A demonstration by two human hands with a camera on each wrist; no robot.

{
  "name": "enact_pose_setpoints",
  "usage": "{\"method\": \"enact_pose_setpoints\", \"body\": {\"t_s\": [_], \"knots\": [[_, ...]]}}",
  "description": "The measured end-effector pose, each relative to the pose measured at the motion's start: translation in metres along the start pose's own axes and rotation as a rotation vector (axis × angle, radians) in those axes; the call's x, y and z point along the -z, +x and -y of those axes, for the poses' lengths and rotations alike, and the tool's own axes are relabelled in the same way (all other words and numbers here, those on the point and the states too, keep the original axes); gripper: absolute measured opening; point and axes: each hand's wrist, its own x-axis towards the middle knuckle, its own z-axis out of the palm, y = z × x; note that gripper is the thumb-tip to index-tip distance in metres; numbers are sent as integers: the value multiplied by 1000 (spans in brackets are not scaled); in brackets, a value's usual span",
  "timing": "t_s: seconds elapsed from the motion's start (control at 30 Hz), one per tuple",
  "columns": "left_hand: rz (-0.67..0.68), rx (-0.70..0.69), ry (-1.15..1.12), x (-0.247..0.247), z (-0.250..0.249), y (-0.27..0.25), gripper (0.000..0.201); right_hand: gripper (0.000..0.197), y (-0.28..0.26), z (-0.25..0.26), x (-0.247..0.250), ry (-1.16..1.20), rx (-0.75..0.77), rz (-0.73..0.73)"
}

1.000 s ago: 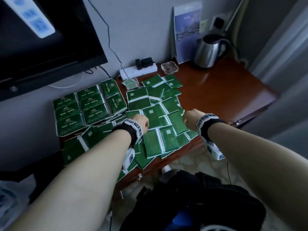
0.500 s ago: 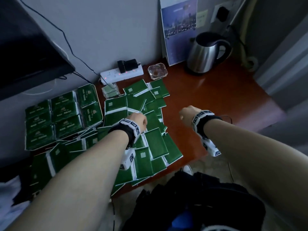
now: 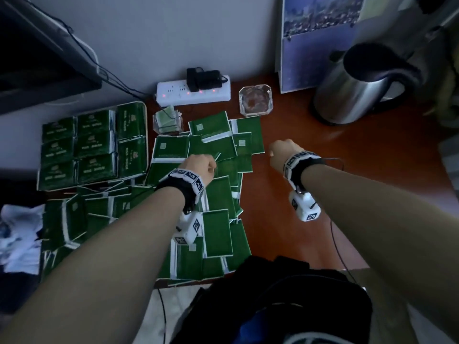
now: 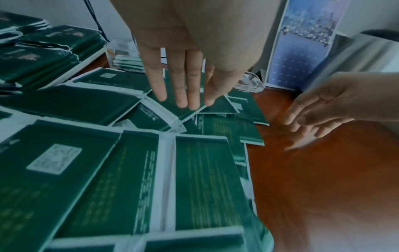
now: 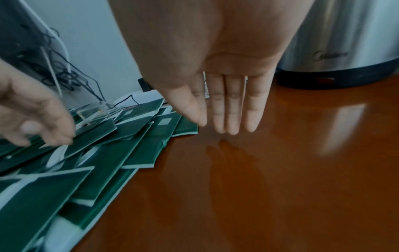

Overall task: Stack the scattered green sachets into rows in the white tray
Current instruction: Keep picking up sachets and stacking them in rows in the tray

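Glossy green sachets [image 3: 218, 232] with white edge strips, overlapping loosely, both hands [image 3: 201, 165] flat, fingers straight, holding nothing

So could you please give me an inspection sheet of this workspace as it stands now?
Surface: red-brown table, glossy, bare on its right part.
Job's things: white tray at left holds rows of green stacks; loose sachets overlap in a pile beside it.
Clutter: kettle, glass ashtray, clear holder, poster, crumpled paper.
Grippers: left hand open, fingertips on a sachet; right hand open, over bare table.
Cables: power strip with black plug; wires run up the wall.
Surroundings: grey wall, dark screen at left.
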Motion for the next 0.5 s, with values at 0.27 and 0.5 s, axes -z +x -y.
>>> {"method": "enact_pose_setpoints", "body": {"t_s": [0.27, 0.5], "knots": [[-96, 49, -15, 34, 15, 70, 22, 19, 68, 14, 23, 260, -187, -81], [-97, 43, 151, 43, 17, 141, 53, 66, 111, 34, 15, 383, -358, -127]]}}
